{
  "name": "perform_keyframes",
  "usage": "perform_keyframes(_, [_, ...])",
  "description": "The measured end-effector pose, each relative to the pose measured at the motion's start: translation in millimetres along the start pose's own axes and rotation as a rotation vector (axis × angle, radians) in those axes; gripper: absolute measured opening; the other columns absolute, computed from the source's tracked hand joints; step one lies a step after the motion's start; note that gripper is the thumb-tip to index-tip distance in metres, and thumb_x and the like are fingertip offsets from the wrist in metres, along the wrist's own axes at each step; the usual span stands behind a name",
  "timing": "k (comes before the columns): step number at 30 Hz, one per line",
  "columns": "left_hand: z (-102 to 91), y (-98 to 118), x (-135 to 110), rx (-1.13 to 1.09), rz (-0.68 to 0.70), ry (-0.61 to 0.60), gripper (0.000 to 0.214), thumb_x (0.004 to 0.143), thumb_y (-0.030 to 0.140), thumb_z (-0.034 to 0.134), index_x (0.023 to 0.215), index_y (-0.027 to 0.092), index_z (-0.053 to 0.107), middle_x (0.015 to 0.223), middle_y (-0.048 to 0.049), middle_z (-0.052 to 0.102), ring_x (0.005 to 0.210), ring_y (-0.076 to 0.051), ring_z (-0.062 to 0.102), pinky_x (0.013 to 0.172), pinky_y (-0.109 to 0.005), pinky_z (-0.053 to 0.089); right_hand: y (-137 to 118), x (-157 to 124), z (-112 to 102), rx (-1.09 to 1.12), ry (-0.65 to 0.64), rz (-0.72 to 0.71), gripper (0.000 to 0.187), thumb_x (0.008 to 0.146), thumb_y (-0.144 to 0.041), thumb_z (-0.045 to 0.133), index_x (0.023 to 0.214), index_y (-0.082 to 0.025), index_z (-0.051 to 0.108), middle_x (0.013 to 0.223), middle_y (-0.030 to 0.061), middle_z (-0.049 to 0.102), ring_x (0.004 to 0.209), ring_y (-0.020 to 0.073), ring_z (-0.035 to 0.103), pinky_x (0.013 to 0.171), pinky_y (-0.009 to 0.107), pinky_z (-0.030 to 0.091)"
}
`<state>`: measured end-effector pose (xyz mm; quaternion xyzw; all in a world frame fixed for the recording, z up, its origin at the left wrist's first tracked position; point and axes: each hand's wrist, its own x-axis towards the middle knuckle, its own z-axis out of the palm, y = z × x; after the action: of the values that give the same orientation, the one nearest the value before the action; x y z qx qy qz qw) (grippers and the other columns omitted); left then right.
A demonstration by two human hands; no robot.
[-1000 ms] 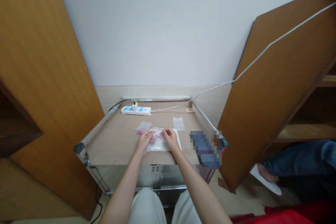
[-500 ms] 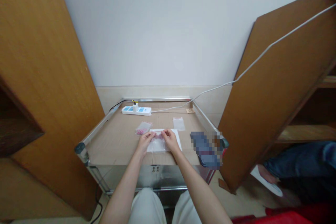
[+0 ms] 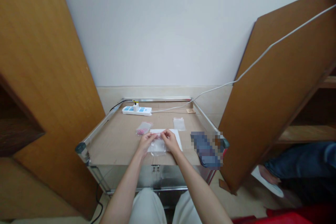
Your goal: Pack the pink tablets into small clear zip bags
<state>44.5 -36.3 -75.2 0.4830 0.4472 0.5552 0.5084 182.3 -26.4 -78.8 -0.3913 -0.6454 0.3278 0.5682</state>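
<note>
Between my hands hangs a clear plastic zip bag [image 3: 158, 146], its top edge with a thin reddish line pinched at both ends. My left hand [image 3: 146, 141] grips the left end of that edge, fingers closed. At the right end, my right hand [image 3: 169, 139] pinches it between thumb and fingers. Below the bag lies a white sheet of paper [image 3: 177, 137]. Just beyond my left hand is a clear bag with small pink pieces [image 3: 144, 129]. Past my right hand rests another flat clear bag [image 3: 179, 124].
A white power strip [image 3: 137, 110] with a plug stands at the back left of the cardboard-covered table [image 3: 112, 140]. Its white cable [image 3: 210, 90] runs off to the right. A blurred dark blue item [image 3: 204, 148] lies at the right edge. Another person's leg [image 3: 301, 161] shows at lower right.
Both hands stay in almost the same place on the bag's top edge. The lower part of the bag has shifted slightly and now hangs a little lower.
</note>
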Motion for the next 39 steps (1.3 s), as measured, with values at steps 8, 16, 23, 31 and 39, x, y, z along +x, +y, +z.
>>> perform_keyframes(8, [-2.0,-8.8,3.0,-0.005,-0.002,-0.010,0.027,0.056,0.035,0.065,0.067,0.011,0.062,0.059,-0.0015,0.060,0.053,-0.008,0.049,0.052,-0.019,0.036,1.8,-2.2,0.9,-0.027,-0.043,-0.008,0.014,0.070,-0.031,0.051,0.067,-0.017,0.053,0.060,-0.0013,0.052,0.053,0.0107,0.045,0.051,0.021,0.035])
perform_keyframes(16, [0.0,-8.0,2.0,-0.009,0.003,-0.041,0.030,0.053,0.037,0.067,0.066,0.010,0.062,0.061,-0.0022,0.060,0.056,-0.010,0.051,0.055,-0.020,0.037,5.2,-2.5,2.0,-0.142,-0.118,-0.024,0.014,0.070,-0.028,0.051,0.069,-0.015,0.055,0.063,0.0003,0.056,0.057,0.0107,0.048,0.054,0.020,0.036])
perform_keyframes(23, [1.2,-6.9,1.3,0.050,0.007,-0.049,0.033,0.052,0.040,0.066,0.067,0.010,0.062,0.061,-0.0030,0.061,0.056,-0.011,0.051,0.053,-0.021,0.037,7.7,-2.5,2.0,-0.163,-0.111,-0.017,0.012,0.070,-0.026,0.051,0.069,-0.015,0.054,0.062,-0.0003,0.055,0.057,0.0107,0.048,0.053,0.020,0.037])
perform_keyframes(31, [-0.2,-8.9,1.6,0.070,0.043,-0.053,0.031,0.057,0.038,0.064,0.071,0.010,0.062,0.065,-0.0041,0.062,0.059,-0.012,0.051,0.054,-0.020,0.037,8.5,-2.2,1.5,-0.171,-0.103,-0.035,0.015,0.071,-0.029,0.051,0.070,-0.015,0.056,0.063,0.0003,0.057,0.058,0.0108,0.049,0.054,0.020,0.037])
perform_keyframes(39, [-2.4,-10.6,1.2,0.051,0.049,-0.042,0.033,0.057,0.040,0.063,0.068,0.009,0.063,0.062,-0.0045,0.061,0.056,-0.011,0.049,0.052,-0.020,0.036,7.5,-1.7,1.2,-0.141,-0.090,-0.051,0.019,0.073,-0.031,0.051,0.073,-0.015,0.062,0.065,0.0027,0.061,0.058,0.0117,0.050,0.054,0.021,0.038])
